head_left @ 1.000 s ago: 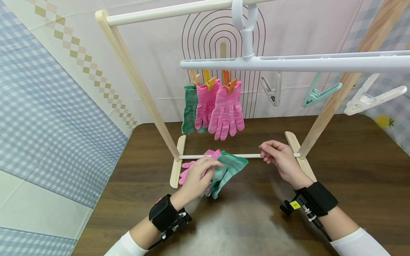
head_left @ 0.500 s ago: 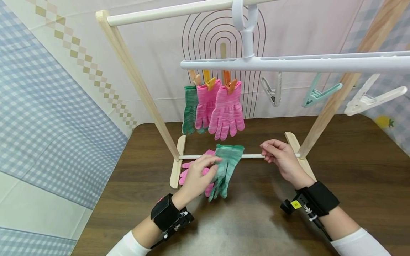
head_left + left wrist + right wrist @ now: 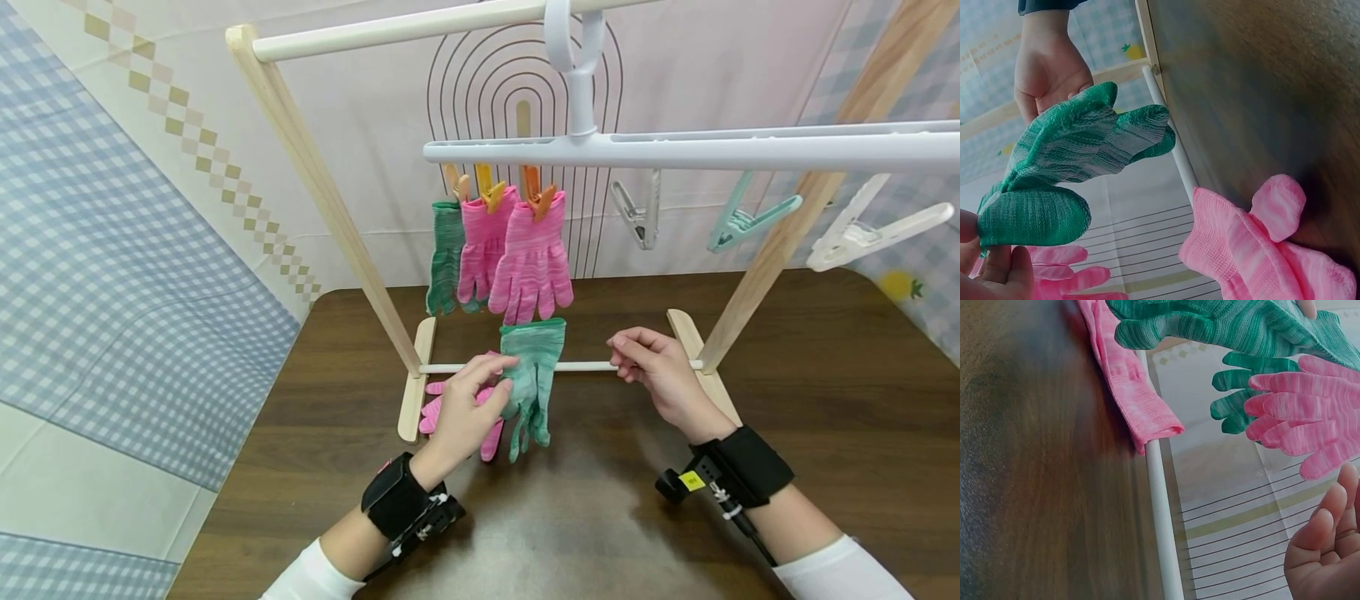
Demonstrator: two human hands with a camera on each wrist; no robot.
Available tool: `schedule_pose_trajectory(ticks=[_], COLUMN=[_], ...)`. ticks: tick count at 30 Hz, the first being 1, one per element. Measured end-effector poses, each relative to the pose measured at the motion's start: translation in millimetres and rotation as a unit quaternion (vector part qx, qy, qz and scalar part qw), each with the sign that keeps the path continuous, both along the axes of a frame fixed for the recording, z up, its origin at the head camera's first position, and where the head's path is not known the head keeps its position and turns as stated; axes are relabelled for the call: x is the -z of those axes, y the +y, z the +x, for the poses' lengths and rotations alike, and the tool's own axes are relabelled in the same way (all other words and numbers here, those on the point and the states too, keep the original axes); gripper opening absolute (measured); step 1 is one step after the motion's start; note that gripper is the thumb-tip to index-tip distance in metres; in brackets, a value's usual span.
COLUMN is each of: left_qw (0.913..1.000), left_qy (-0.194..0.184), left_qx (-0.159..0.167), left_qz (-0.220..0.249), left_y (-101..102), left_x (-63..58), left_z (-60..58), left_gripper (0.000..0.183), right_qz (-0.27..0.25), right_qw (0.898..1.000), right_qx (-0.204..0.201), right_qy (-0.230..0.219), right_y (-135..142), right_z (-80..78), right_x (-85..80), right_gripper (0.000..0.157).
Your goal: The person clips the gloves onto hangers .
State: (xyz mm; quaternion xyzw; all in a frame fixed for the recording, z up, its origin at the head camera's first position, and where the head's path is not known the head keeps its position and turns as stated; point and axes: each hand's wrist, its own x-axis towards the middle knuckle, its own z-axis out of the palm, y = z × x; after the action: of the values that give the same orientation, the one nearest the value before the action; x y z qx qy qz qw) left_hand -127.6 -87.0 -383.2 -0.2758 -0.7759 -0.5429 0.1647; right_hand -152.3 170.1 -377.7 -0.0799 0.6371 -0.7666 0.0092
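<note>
In the head view my left hand [image 3: 467, 410] pinches a green striped knit glove [image 3: 536, 354] by its side. The glove's fingers hang down above the table. In the left wrist view, thumb and fingertips grip the green glove [image 3: 1085, 144] close to its thumb. Beneath and behind that hand a pink glove [image 3: 491, 440] lies on the table, partly hidden; the left wrist view shows more of this pink glove [image 3: 1260, 244]. Off to the right, apart from the green glove, my right hand [image 3: 660, 379] hovers with loosely curled fingers, holding nothing.
A white hanger [image 3: 675, 150] hangs from the wooden rack's top bar [image 3: 405, 29]. Clips hold one green glove [image 3: 445, 250] and pink gloves [image 3: 531, 258]. Further right dangle a grey clip [image 3: 639, 217], a mint clip [image 3: 750, 221] and a white clip [image 3: 873, 225]. A low rod [image 3: 585, 367] spans the rack.
The green glove has risen and turned from slanting to hanging nearly upright, clear of the pink glove. My left hand has shifted slightly right; the right hand has barely moved.
</note>
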Motion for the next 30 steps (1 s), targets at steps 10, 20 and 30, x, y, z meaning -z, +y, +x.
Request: schedule_pose_trajectory(ticks=[10, 20, 30], left_qw=[0.9986, 0.9985, 0.9983], left_qy=[-0.038, -0.006, 0.014], left_qx=[0.001, 0.012, 0.015], left_qz=[0.036, 0.053, 0.054], left_y=[3.1, 9.6, 17.6], left_x=[-0.9, -0.2, -3.2], left_z=[1.0, 1.2, 2.6], left_gripper=[0.027, 0.026, 0.029], right_qz=[0.029, 0.136, 0.188], right_qw=[0.999, 0.989, 0.979], right_qx=[-0.016, -0.051, -0.057], right_qy=[0.005, 0.040, 0.047], right_y=[-6.0, -19.1, -30.6], right_z=[3.6, 12.4, 20.1], right_x=[3.5, 1.1, -3.3], right_gripper=[0.013, 0.028, 0.027])
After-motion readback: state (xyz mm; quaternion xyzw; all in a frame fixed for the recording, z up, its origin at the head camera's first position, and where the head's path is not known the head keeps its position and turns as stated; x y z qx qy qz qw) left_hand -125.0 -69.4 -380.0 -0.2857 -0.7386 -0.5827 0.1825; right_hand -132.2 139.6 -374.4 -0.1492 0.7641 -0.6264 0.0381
